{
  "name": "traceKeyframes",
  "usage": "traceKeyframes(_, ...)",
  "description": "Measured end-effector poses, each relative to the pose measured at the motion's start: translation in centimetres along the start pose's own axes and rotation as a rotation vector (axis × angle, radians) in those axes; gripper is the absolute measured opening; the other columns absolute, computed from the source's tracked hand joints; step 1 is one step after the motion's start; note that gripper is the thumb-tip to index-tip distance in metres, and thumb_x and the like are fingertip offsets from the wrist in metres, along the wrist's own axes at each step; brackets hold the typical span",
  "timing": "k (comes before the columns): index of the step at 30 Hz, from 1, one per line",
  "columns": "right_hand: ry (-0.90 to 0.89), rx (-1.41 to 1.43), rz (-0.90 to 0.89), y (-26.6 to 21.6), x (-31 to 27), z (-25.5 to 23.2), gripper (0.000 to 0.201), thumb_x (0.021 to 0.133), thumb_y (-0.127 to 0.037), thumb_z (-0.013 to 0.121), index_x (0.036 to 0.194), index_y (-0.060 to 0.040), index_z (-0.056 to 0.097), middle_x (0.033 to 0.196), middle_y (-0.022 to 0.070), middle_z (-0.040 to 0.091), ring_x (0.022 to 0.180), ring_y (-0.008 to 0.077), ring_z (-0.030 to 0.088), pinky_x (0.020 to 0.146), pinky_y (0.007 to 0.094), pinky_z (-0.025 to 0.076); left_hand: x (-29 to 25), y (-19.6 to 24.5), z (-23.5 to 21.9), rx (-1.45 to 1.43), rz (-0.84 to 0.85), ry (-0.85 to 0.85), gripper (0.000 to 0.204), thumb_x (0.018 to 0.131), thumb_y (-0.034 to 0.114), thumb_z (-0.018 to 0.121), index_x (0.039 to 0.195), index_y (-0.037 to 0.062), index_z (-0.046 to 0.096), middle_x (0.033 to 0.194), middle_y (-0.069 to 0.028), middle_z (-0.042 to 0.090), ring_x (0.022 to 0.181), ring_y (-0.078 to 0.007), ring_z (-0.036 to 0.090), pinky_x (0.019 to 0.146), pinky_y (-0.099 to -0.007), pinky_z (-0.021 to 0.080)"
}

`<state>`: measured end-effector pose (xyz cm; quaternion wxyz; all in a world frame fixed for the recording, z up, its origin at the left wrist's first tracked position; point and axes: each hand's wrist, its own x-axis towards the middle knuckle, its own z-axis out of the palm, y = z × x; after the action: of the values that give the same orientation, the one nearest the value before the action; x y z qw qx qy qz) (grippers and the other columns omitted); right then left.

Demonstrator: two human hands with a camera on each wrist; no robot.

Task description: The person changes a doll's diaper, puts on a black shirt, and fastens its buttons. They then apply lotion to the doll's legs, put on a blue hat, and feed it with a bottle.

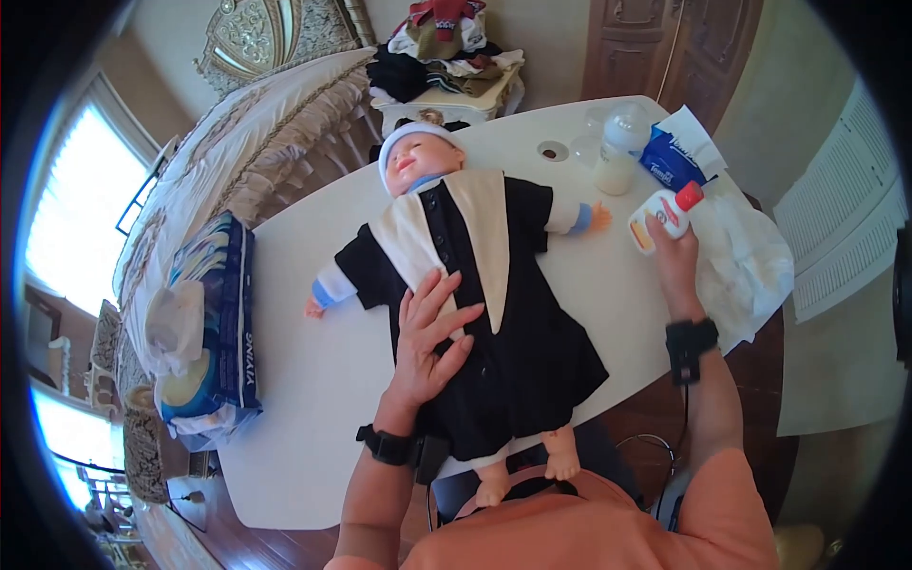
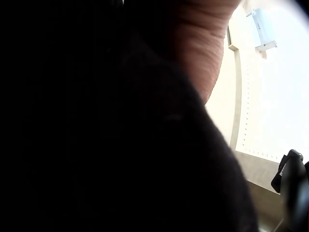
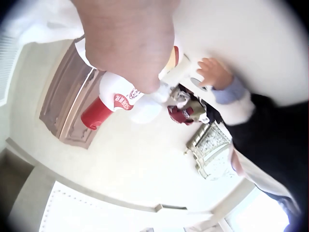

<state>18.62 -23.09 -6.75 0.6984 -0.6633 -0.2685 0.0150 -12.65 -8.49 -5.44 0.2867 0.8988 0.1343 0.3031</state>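
A baby doll (image 1: 418, 157) in a white cap lies face up on a white table (image 1: 294, 456). It wears a black short-sleeved garment (image 1: 532, 370) with a pointed cream collar (image 1: 486, 237) and a row of buttons. My left hand (image 1: 427, 342) rests on the doll's front with its fingers spread; black cloth and part of that hand (image 2: 203, 53) fill much of the left wrist view. Over the table's right side my right hand (image 1: 676, 266) grips a white bottle (image 1: 665, 214) with a red cap (image 3: 96, 113). The doll's small hand (image 3: 215, 72) lies near it.
A feeding bottle (image 1: 622, 152) and a blue tissue pack (image 1: 674, 157) stand at the back right. White crumpled cloth or paper (image 1: 741, 256) lies along the right edge. A diaper pack (image 1: 242, 323) and a wipes pack (image 1: 176, 328) sit at the left edge.
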Motion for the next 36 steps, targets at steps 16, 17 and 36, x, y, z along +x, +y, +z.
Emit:
traceKeyframes(16, -0.727, -0.193, -0.139, -7.7, -11.6, 0.8, 0.039, 0.068, -0.014, 0.069, 0.102, -0.003, 0.053, 0.082, 0.0146, 0.062, 0.073, 0.0251, 0.063, 0.066, 0.0302, 0.048, 2.2, 7.9, -0.7, -1.565, -0.494, -0.191, 0.049, 0.092, 0.034, 0.029, 0.12, -0.005, 0.042, 0.122, -0.02, 0.045, 0.116, -0.0289, 0.041, 0.096, -0.0358, 0.032)
traceKeyframes(17, -0.725, -0.208, -0.168, -7.9, -11.8, 0.8, 0.038, 0.068, -0.014, 0.069, 0.101, -0.0031, 0.053, 0.083, 0.0147, 0.062, 0.074, 0.0256, 0.062, 0.066, 0.0305, 0.048, 2.3, 8.2, -0.5, -1.754, -0.517, -0.212, 0.055, 0.092, 0.038, 0.024, 0.123, -0.0063, 0.037, 0.124, -0.0228, 0.042, 0.118, -0.0304, 0.039, 0.097, -0.0375, 0.032)
traceKeyframes(36, -0.766, -0.366, -0.285, -7.9, -12.8, -0.6, 0.04, 0.068, -0.018, 0.068, 0.1, -0.003, 0.051, 0.082, 0.0148, 0.059, 0.072, 0.0302, 0.059, 0.063, 0.0342, 0.047, 3.7, 10.9, 1.0, -0.228, -0.065, -0.191, 0.026, 0.074, 0.007, 0.062, 0.099, 0.0009, 0.057, 0.084, -0.0079, 0.057, 0.072, -0.0168, 0.057, 0.063, -0.0251, 0.044)
